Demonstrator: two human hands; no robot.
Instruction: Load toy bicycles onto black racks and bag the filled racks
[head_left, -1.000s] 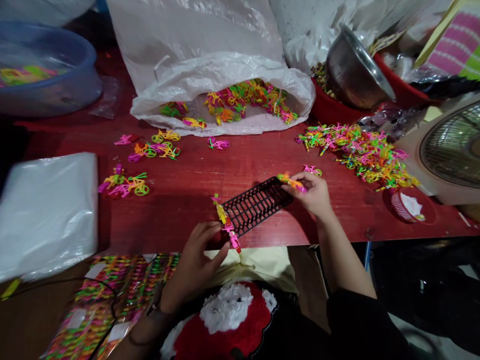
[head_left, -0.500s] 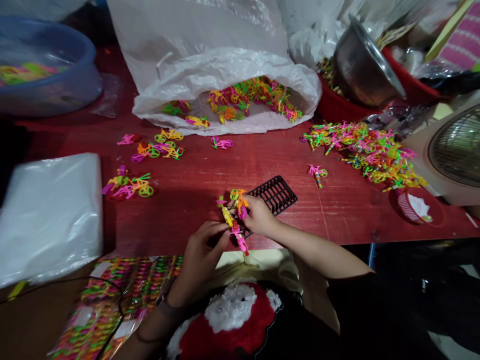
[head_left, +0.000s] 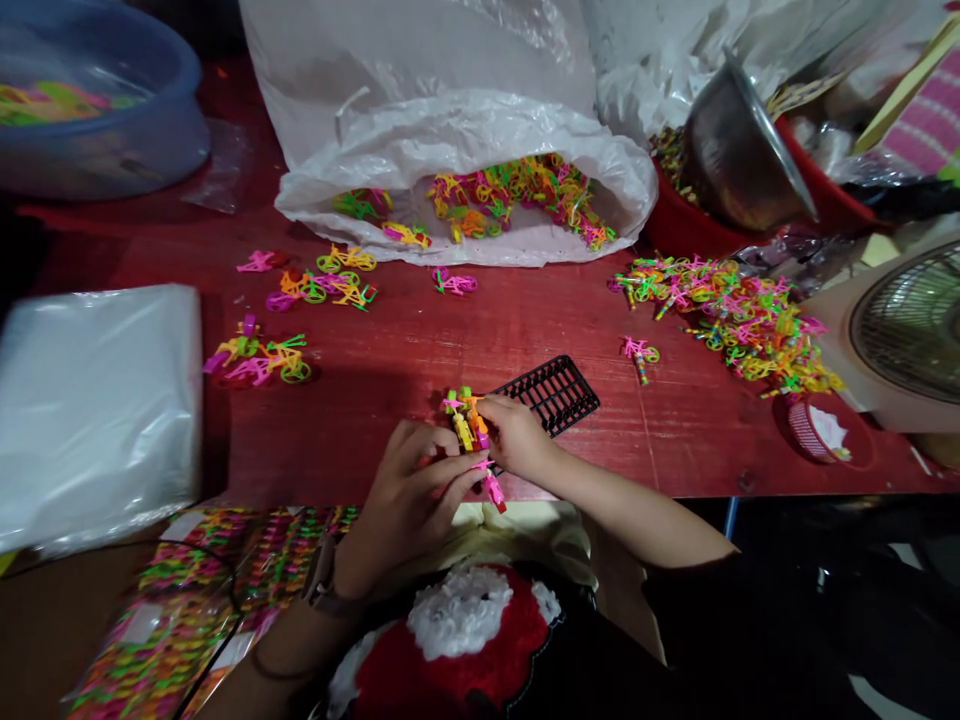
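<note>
A red wooden tabletop (head_left: 600, 450) fills the view, with a large white plastic sack (head_left: 390, 100) lying open along its far side. Left of the sack sits a round blue plastic basin (head_left: 97, 160) holding neon pieces. Right of the sack, a steel bowl (head_left: 739, 150) tilts in a red plastic basin (head_left: 679, 225), and beyond them is the grille of an electric fan (head_left: 911, 320). Nearer than the sack and to its left lies a flat stack of clear plastic bags (head_left: 97, 410).

Neon toy bicycles spill from the sack's mouth (head_left: 517, 200). A loose heap of them (head_left: 720, 320) lies to the sack's right, and a smaller cluster (head_left: 255, 360) to its left. Directly in front of the sack, a black plastic grid rack (head_left: 559, 395) lies flat on the tabletop.

A short string of neon plastic toy bicycles (head_left: 469, 440) sits at the rack's left end, in front of the sack. The left hand (head_left: 412, 500) curls around its lower part, fingers closed. The right hand (head_left: 517, 435) pinches its upper part, and the two hands nearly touch.
</note>
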